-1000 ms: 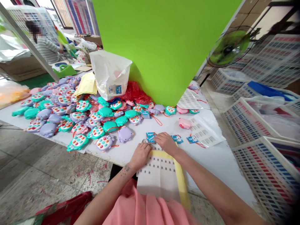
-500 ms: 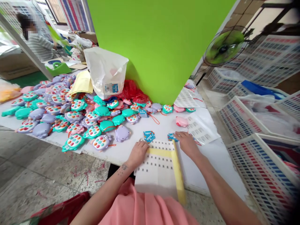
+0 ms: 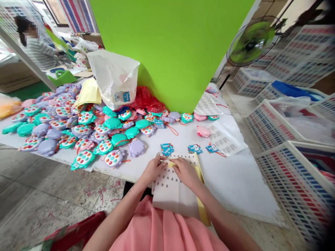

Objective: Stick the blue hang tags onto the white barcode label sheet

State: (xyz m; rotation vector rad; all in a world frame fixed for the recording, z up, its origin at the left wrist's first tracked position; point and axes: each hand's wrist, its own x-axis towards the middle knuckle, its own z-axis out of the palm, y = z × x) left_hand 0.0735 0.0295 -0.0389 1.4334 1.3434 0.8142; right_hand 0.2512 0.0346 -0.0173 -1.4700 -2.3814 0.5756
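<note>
A white sheet of small grey square stickers (image 3: 174, 200) lies at the table's front edge, partly over my lap. Yellow backing paper (image 3: 199, 174) shows along its right side. My left hand (image 3: 155, 169) is closed at the sheet's left edge, fingertips on its upper part. Close beside it, my right hand (image 3: 185, 171) bends its fingers together over the sheet; whatever its fingertips pinch is too small to make out. Just beyond the sheet lie a blue TOYS card stack (image 3: 166, 149), a second blue card stack (image 3: 195, 149) and a single blue card (image 3: 211, 149).
A heap of turquoise, purple and pink animal pop toys (image 3: 78, 129) covers the left of the table. Behind it stand a white bag (image 3: 115, 76) and a green panel (image 3: 170, 52). A label sheet (image 3: 227, 139) lies right; plastic crates (image 3: 295, 174) and a fan (image 3: 251, 45) stand beyond.
My right hand has moved left from the blue cards onto the sticker sheet, uncovering the cards. My left hand stays at the sheet's left edge.
</note>
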